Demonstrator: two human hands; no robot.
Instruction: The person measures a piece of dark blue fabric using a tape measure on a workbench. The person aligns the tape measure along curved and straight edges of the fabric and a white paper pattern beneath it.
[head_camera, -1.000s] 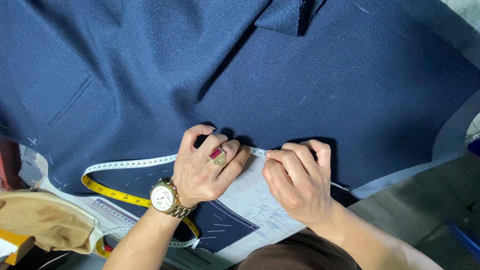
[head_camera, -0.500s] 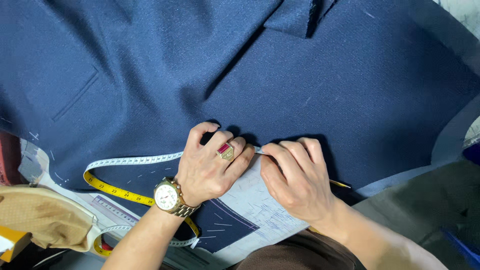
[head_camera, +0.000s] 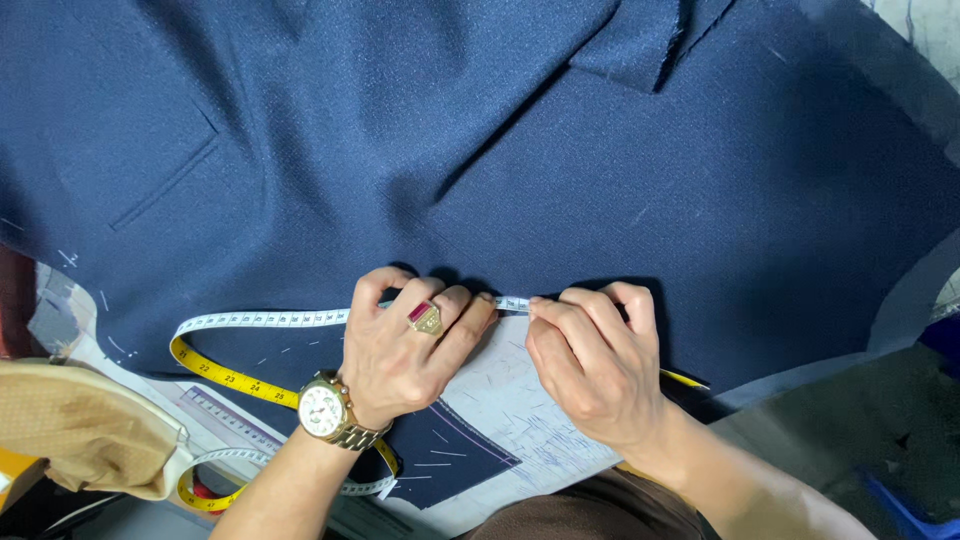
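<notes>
Navy blue cloth (head_camera: 480, 150) with a welt pocket slit covers most of the view. My left hand (head_camera: 405, 350), with a gold watch and a red-stone ring, presses a white and yellow measuring tape (head_camera: 250, 322) against the cloth's near edge. My right hand (head_camera: 590, 365) pinches the tape's end just right of the left fingertips; a yellow pencil tip (head_camera: 685, 380) pokes out from under it. Both hands lie over a white paper pattern (head_camera: 510, 420) with chalk-marked navy pieces.
A tan padded cushion (head_camera: 80, 430) lies at the lower left, with the tape looping beside it. A printed ruler (head_camera: 225, 420) lies under the tape. The table edge and dark floor with a blue object (head_camera: 900, 505) show at the lower right.
Both hands with the tape have slid slightly lower in view along the cloth's edge. The grip on the tape looks the same.
</notes>
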